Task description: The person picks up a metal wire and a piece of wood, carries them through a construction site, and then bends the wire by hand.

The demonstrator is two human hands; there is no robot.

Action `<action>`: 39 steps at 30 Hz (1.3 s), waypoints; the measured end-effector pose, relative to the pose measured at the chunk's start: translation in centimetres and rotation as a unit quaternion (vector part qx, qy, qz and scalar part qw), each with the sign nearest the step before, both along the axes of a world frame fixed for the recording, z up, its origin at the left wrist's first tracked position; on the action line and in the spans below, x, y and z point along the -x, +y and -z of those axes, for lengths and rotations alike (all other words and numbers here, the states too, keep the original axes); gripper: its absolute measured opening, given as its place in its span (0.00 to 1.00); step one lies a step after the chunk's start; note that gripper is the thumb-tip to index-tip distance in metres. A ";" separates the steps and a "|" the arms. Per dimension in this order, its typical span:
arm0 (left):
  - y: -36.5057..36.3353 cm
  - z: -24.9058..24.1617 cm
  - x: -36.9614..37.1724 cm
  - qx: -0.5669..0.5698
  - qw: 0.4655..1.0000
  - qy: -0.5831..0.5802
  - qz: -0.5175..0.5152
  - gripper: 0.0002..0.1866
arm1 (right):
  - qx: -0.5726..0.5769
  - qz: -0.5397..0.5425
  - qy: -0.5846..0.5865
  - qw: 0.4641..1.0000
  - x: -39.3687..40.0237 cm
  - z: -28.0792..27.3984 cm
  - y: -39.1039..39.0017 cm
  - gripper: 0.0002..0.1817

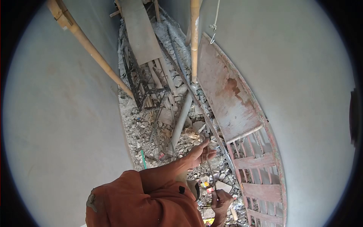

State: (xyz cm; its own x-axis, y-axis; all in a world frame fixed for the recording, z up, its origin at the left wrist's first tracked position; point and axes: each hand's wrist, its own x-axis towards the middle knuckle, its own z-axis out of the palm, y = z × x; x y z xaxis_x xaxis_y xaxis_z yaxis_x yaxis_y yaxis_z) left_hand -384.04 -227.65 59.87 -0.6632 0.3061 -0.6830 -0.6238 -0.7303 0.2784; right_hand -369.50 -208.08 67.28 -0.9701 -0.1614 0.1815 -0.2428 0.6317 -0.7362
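Observation:
A thin dark rod [211, 172] runs between my two hands over the rubble; whether it is metal or wood I cannot make out. My left hand [198, 154] reaches across from the orange sleeve, its thumb and fingers closed around the rod's upper part. Lower down, my right hand [221, 200] is closed around the other end. Below the hands lie stones, a flat pale slab piece [224, 187] and bits of coloured wrappers [204, 184].
Rubble [141, 132] covers the floor. A rusty frame with a sheet panel [230, 90] leans against the right wall. Bamboo poles [194, 41], a grey pipe [181, 121], a long bar [202, 109] and a board [141, 34] stand or lie ahead. A hook [212, 39] hangs on a rope.

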 end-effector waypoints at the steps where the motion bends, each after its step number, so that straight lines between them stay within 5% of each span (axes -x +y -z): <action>1: -0.1 1.0 -0.1 0.001 1.000 0.002 0.002 0.18 | -0.007 -0.016 0.004 1.000 -0.1 0.1 -0.3 0.11; 3: -0.9 2.3 -0.2 0.000 0.995 0.082 0.053 0.17 | -0.021 -0.024 0.012 0.999 -0.5 0.9 -0.7 0.09; 7: -1.4 2.2 -0.4 0.087 0.995 -0.027 0.050 0.12 | -0.011 -0.006 0.044 0.999 -0.5 1.4 -0.6 0.09; 13: -2.2 0.3 -0.4 0.239 0.958 -0.002 0.159 0.23 | 0.117 0.074 0.000 0.990 -0.8 1.6 0.4 0.22; 17: -2.5 1.9 -0.1 0.272 0.932 0.094 0.219 0.27 | 0.187 0.120 -0.049 0.974 -1.0 1.3 0.7 0.22; 19: -2.0 1.7 0.3 0.401 0.881 0.150 0.201 0.28 | 0.208 0.150 -0.066 0.964 -1.0 1.1 0.6 0.22; 21: -2.7 0.0 0.5 0.373 0.887 0.145 0.233 0.27 | 0.224 0.150 -0.081 0.960 -1.3 2.4 1.0 0.22; 23: -3.3 -0.6 0.6 0.076 0.971 0.142 0.178 0.24 | 0.335 0.209 -0.113 0.912 -1.4 4.4 1.0 0.24; 24: -3.5 -0.8 0.7 0.029 0.974 0.142 0.176 0.22 | 0.401 0.241 -0.115 0.876 -0.9 4.7 0.5 0.23; 25: -3.8 -0.3 0.8 0.030 0.973 0.145 0.176 0.22 | 0.402 0.239 -0.113 0.877 -0.7 4.7 0.5 0.23; 28: -5.0 0.6 1.5 -0.017 0.966 0.121 0.227 0.19 | 0.587 0.215 -0.184 0.758 -0.1 4.7 1.1 0.21; 33: -5.1 -0.8 2.0 -0.039 0.964 0.130 0.229 0.17 | 0.593 0.147 -0.162 0.775 0.4 5.2 2.5 0.21; 39: -3.9 -0.7 1.3 -0.069 0.988 0.097 0.097 0.11 | 0.623 0.227 -0.143 0.735 1.4 6.1 0.8 0.20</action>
